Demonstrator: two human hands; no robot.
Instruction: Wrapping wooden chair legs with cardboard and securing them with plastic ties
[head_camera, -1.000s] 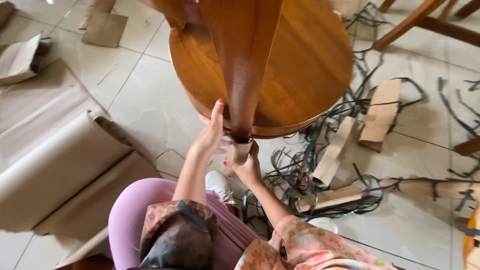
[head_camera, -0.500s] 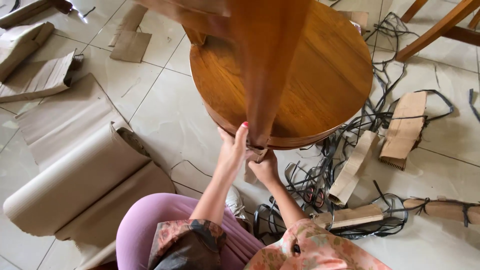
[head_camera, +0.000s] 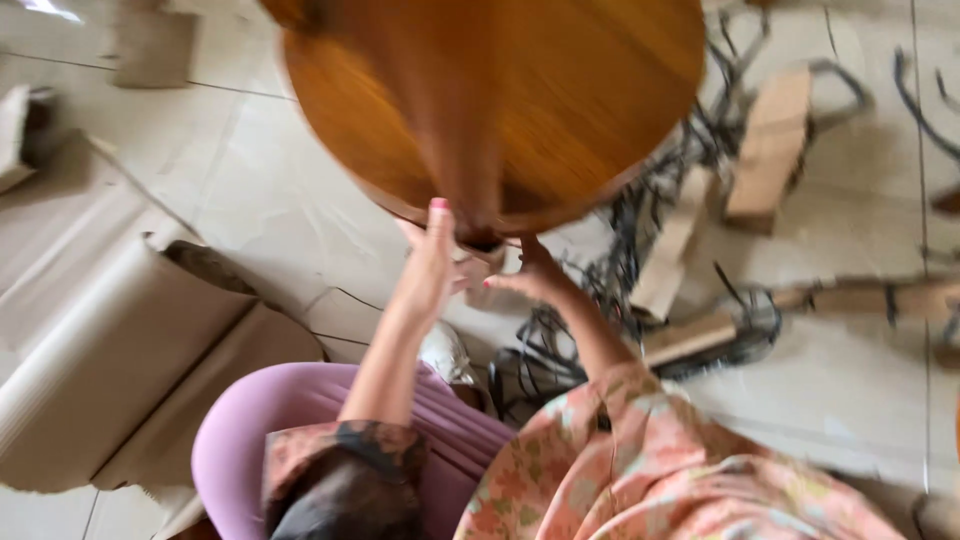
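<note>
1. Red-painted nails mark the fingers (head_camera: 437, 215) of the left hand (head_camera: 428, 270), which lie extended and flat against the lower end of the wooden leg (head_camera: 455, 150); the hand presses, it does not clamp.
2. Right hand (head_camera: 535, 280): fingers curled toward the same leg end from the other side. Motion blur hides whether they are closed on anything; I cannot tell.
3. A short brown cardboard sleeve (head_camera: 480, 268) sits at the tip of the leg, between the two hands and touching both.
4. The leg rises toward the camera from an overturned round wooden tabletop (head_camera: 600, 90), which rests face-down on the tiled floor (head_camera: 290, 200).
5. Step in hand, as a judgement: the cardboard sleeve is being worked at the leg tip. The next move appears to call for one hand steadying the leg while the other gets a firm pinch on the sleeve edge.
6. Packaging, by place:
   - Left: a large sheet of brown wrapping paper (head_camera: 110, 330), partly rolled, flat on the floor.
   - Right of the hands: a tangle of black straps (head_camera: 560, 350).
   - Among and beyond the straps: several folded brown cardboard pieces (head_camera: 770, 140), rectangular, lying well apart from the leg.
7. No labels or signs are legible.
</note>
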